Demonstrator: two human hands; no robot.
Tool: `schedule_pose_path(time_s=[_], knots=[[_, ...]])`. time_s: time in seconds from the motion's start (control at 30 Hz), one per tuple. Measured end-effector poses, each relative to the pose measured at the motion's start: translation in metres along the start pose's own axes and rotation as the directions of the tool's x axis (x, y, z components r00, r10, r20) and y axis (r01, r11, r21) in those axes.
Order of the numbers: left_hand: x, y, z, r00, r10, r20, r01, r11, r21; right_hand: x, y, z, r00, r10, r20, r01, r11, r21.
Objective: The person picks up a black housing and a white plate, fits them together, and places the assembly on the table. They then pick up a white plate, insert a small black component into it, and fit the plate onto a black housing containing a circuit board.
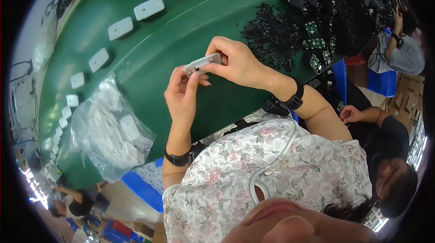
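Both your hands pinch one small pale plastic cover above the green surface.

Your right hand (238,64) closes thumb and fingers on the right end of the plastic cover (202,63); your left hand (181,93) grips its left end from below, fingers curled shut. The piece hangs in the air, touching nothing else. With so light a pinch it could slip and drop among the black small parts (272,34) just far-right. A clear bag of white covers (113,129) lies near-left, a row of white covers (120,28) runs far-left. What sits on the cover's underside is hidden, and the dark pile (335,12) far-right is hard to make out.
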State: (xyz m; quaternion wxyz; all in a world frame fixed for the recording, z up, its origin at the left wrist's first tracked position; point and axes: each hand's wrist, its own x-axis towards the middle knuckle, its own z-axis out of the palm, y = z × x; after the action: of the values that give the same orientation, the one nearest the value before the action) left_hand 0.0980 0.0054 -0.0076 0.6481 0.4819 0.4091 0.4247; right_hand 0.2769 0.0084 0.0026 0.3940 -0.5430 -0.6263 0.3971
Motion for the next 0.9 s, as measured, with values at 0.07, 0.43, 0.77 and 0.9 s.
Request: schedule_pose_path(time_s=[0.07, 0.43, 0.77, 0.9], knots=[[-0.001, 0.011, 0.001, 0.996, -0.072, -0.047, 0.071, 0.997, -0.015, 0.004, 0.005, -0.002, 0.997, 0.065, 0.045, -0.068, 0.995, 0.075], [0.033, -0.018, -0.061, 0.958, 0.23, -0.17, -0.043, 0.705, 0.708, 0.16, 0.023, -0.018, 0.929, -0.328, -0.173, 0.113, 0.695, -0.711], [-0.002, -0.005, -0.013, 0.898, 0.439, 0.044, -0.112, 0.132, 0.985, 0.192, -0.02, -0.042, 0.999, 0.022, 0.024, 0.005, 0.612, -0.791], [0.001, -0.008, -0.011, 0.881, 0.461, 0.11, -0.175, 0.102, 0.979, 0.145, -0.017, -0.049, 0.993, -0.028, -0.118, -0.012, 0.945, -0.327]])
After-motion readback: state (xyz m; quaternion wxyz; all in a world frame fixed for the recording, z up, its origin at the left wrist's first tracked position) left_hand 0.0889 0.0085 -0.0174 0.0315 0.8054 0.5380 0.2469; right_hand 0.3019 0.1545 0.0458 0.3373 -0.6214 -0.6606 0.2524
